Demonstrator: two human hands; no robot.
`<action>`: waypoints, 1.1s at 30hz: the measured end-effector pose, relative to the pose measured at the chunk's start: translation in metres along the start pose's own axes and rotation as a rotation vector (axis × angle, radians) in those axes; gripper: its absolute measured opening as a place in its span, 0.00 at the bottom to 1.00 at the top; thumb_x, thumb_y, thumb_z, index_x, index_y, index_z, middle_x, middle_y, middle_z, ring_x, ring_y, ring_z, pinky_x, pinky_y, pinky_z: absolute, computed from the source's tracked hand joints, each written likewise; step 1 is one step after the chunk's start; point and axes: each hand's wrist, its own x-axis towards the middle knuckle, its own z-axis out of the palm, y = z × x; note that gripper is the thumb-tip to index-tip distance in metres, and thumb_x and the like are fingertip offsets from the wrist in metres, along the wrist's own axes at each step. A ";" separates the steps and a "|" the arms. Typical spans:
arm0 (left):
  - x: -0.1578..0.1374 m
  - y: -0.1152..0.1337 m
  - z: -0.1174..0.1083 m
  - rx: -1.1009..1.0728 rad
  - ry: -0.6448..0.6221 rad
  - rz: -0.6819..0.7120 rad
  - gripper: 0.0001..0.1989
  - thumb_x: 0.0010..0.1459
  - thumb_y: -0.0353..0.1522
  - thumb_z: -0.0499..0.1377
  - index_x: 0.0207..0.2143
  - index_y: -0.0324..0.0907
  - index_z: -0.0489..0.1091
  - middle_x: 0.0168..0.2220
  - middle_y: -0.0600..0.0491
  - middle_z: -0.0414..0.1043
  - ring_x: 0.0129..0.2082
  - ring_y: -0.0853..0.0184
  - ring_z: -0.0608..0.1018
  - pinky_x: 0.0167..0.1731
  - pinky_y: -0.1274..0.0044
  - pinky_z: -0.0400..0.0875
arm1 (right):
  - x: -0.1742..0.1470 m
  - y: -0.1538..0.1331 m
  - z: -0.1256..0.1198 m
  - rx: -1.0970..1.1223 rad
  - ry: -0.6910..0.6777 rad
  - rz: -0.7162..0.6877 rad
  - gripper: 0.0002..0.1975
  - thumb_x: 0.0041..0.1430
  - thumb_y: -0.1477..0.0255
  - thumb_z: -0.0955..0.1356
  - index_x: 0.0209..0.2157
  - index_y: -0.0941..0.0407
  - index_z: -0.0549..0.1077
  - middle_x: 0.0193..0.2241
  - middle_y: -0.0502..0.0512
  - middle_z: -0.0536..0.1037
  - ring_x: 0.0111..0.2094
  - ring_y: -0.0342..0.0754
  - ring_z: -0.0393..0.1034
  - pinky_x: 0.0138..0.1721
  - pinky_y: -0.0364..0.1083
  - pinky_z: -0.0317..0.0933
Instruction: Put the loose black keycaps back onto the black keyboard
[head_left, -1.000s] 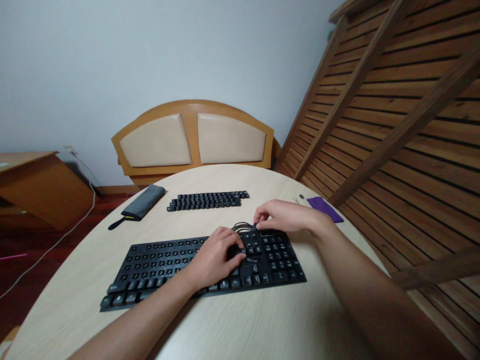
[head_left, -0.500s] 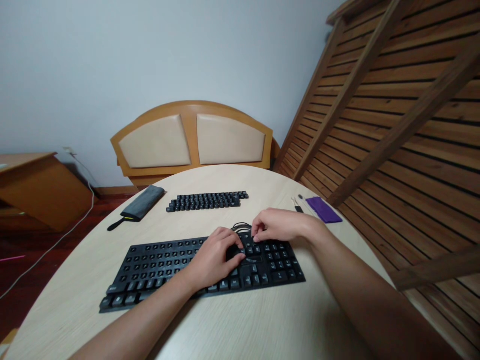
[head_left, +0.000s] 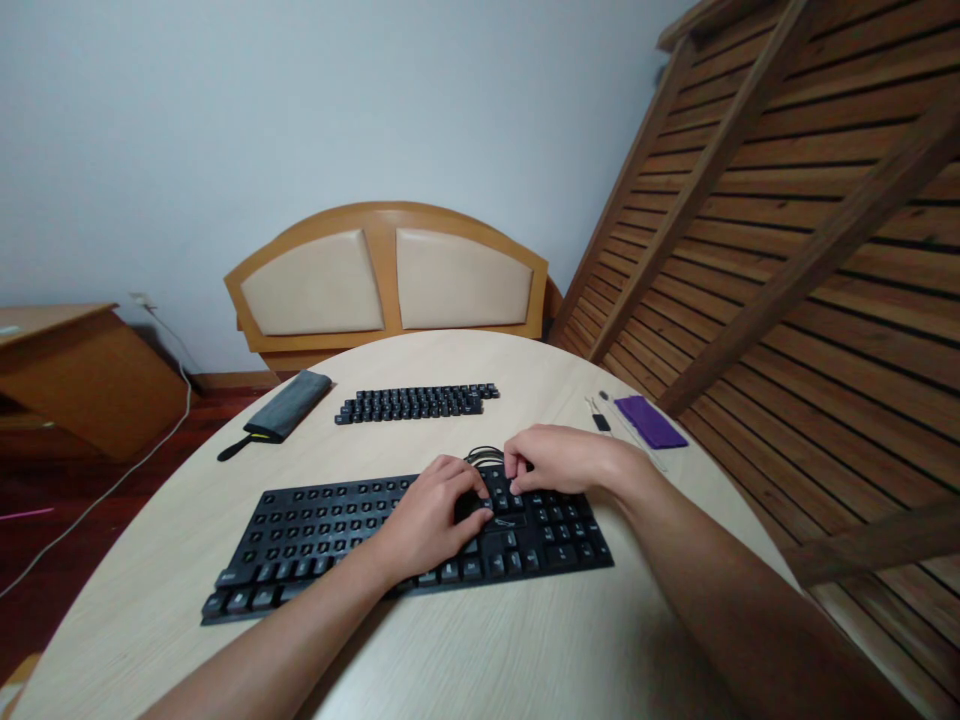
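A black keyboard (head_left: 480, 565) lies on the round table, its upper left rows stripped to bare switch sockets. My left hand (head_left: 431, 510) rests across its middle, thumb and index finger closed around a keycap left of the number pad. Beside it, my right hand (head_left: 551, 460) is bent down at the keyboard's back edge. Its thumb and index finger are drawn together over the upper keys; whatever is between their tips is hidden. Behind the keyboard, loose black keycaps (head_left: 412, 402) sit in neat rows. A coiled cable (head_left: 484, 454) shows at the back edge.
A grey pouch (head_left: 289, 408) with a black strap lies at the table's left. On the right are a purple cloth pouch (head_left: 651, 422), a small black-handled wire tool (head_left: 600, 420) and a thin brush (head_left: 626, 415). A slatted wooden panel (head_left: 787, 250) leans along the right side.
My right hand has dropped slightly toward the keys, its wrist a little lower. My left hand keeps its place on the keyboard. The whole view has shifted very slightly.
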 end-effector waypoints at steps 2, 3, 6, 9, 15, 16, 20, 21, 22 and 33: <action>0.000 0.000 0.000 0.000 0.000 0.005 0.03 0.61 0.32 0.60 0.38 0.43 0.70 0.40 0.50 0.73 0.46 0.58 0.71 0.47 0.64 0.69 | 0.000 -0.002 0.000 -0.008 -0.001 0.007 0.08 0.56 0.71 0.72 0.39 0.56 0.79 0.36 0.54 0.82 0.35 0.48 0.74 0.33 0.42 0.60; 0.000 0.000 0.000 0.000 0.000 0.006 0.04 0.62 0.33 0.60 0.38 0.43 0.70 0.40 0.50 0.73 0.46 0.58 0.71 0.47 0.64 0.69 | 0.000 -0.002 0.000 -0.012 0.002 0.011 0.08 0.55 0.71 0.72 0.39 0.56 0.79 0.36 0.54 0.82 0.35 0.48 0.74 0.33 0.42 0.60; 0.000 -0.001 0.001 0.001 0.005 0.005 0.04 0.61 0.33 0.60 0.39 0.43 0.70 0.40 0.50 0.73 0.46 0.57 0.71 0.47 0.63 0.69 | 0.000 0.000 0.001 -0.018 0.007 0.010 0.08 0.56 0.73 0.72 0.38 0.56 0.80 0.36 0.54 0.82 0.36 0.49 0.74 0.34 0.42 0.60; 0.000 -0.001 0.000 0.003 0.000 -0.001 0.04 0.61 0.33 0.60 0.38 0.43 0.70 0.40 0.50 0.73 0.45 0.58 0.72 0.47 0.64 0.69 | 0.001 0.002 0.002 -0.014 0.026 -0.007 0.07 0.55 0.73 0.71 0.37 0.54 0.81 0.36 0.53 0.83 0.36 0.49 0.75 0.35 0.43 0.61; 0.000 0.000 0.000 0.000 0.000 -0.004 0.04 0.61 0.32 0.60 0.38 0.43 0.70 0.41 0.50 0.73 0.46 0.58 0.72 0.47 0.65 0.69 | 0.003 0.003 0.008 -0.068 0.092 -0.010 0.07 0.53 0.72 0.72 0.35 0.53 0.81 0.34 0.53 0.83 0.35 0.50 0.75 0.34 0.44 0.60; 0.000 0.000 0.000 0.001 0.000 -0.004 0.04 0.61 0.32 0.61 0.38 0.43 0.70 0.41 0.50 0.73 0.46 0.58 0.72 0.47 0.65 0.69 | 0.003 0.003 0.008 -0.074 0.099 -0.009 0.07 0.53 0.72 0.71 0.35 0.53 0.81 0.34 0.53 0.82 0.35 0.50 0.75 0.34 0.44 0.60; -0.001 -0.002 0.001 0.002 0.008 -0.002 0.04 0.61 0.33 0.61 0.39 0.44 0.70 0.41 0.50 0.73 0.46 0.58 0.72 0.47 0.64 0.69 | 0.003 0.005 0.010 -0.064 0.108 -0.023 0.06 0.53 0.72 0.71 0.33 0.52 0.81 0.32 0.53 0.82 0.34 0.50 0.75 0.33 0.44 0.60; -0.001 -0.002 0.001 0.001 0.009 -0.001 0.04 0.61 0.33 0.61 0.39 0.44 0.70 0.41 0.50 0.73 0.46 0.58 0.72 0.47 0.64 0.69 | 0.003 0.005 0.010 -0.054 0.107 -0.027 0.05 0.53 0.72 0.71 0.33 0.52 0.81 0.32 0.53 0.82 0.34 0.50 0.75 0.32 0.44 0.60; -0.001 -0.002 0.001 0.001 0.010 -0.001 0.04 0.61 0.33 0.60 0.39 0.44 0.70 0.41 0.50 0.73 0.46 0.58 0.72 0.47 0.64 0.69 | 0.003 0.005 0.010 -0.046 0.104 -0.028 0.05 0.53 0.72 0.71 0.33 0.52 0.81 0.31 0.52 0.82 0.34 0.50 0.75 0.32 0.44 0.60; -0.001 -0.002 0.001 0.000 0.000 -0.002 0.04 0.62 0.33 0.60 0.39 0.44 0.70 0.41 0.50 0.73 0.46 0.57 0.71 0.47 0.63 0.69 | 0.000 -0.005 0.012 -0.129 0.130 0.010 0.06 0.54 0.74 0.70 0.33 0.54 0.81 0.32 0.56 0.82 0.35 0.52 0.75 0.33 0.45 0.60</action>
